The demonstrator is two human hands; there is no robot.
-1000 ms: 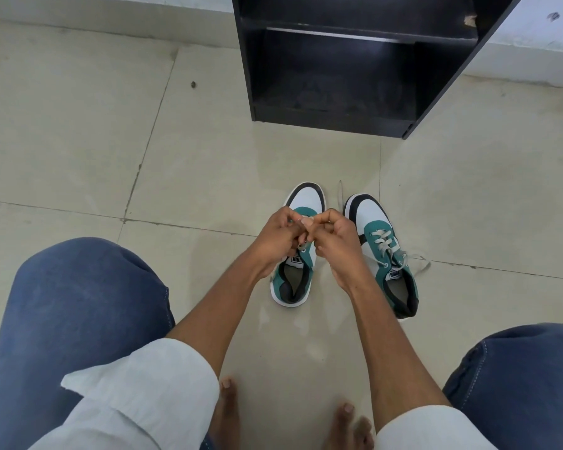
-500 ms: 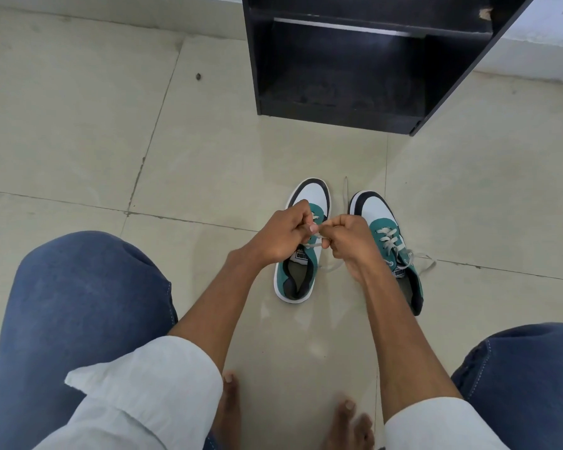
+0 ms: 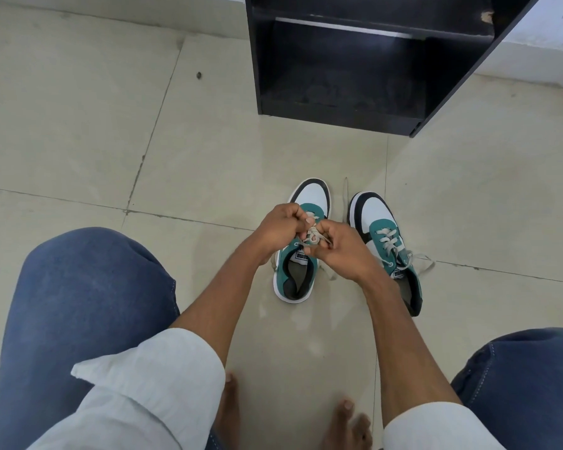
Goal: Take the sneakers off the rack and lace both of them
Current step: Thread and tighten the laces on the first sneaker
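Observation:
Two green, white and black sneakers stand side by side on the tiled floor, toes pointing away from me. Over the left sneaker [image 3: 298,274] my left hand [image 3: 281,227] and my right hand [image 3: 340,246] meet, both pinching its pale lace [image 3: 312,237], which forms small loops between my fingers. My hands hide most of that shoe's eyelets. The right sneaker [image 3: 382,235] shows a laced, criss-crossed front, with loose lace ends [image 3: 424,266] trailing on the floor to its right.
A black, empty shoe rack [image 3: 348,69] stands on the floor just beyond the sneakers, against the wall. My knees in blue jeans [image 3: 85,306] frame the scene left and right, and my bare feet [image 3: 345,423] rest on the tiles below.
My hands have come closer together over the left sneaker, and the lace now shows as loops between the fingers. The sneakers have not moved.

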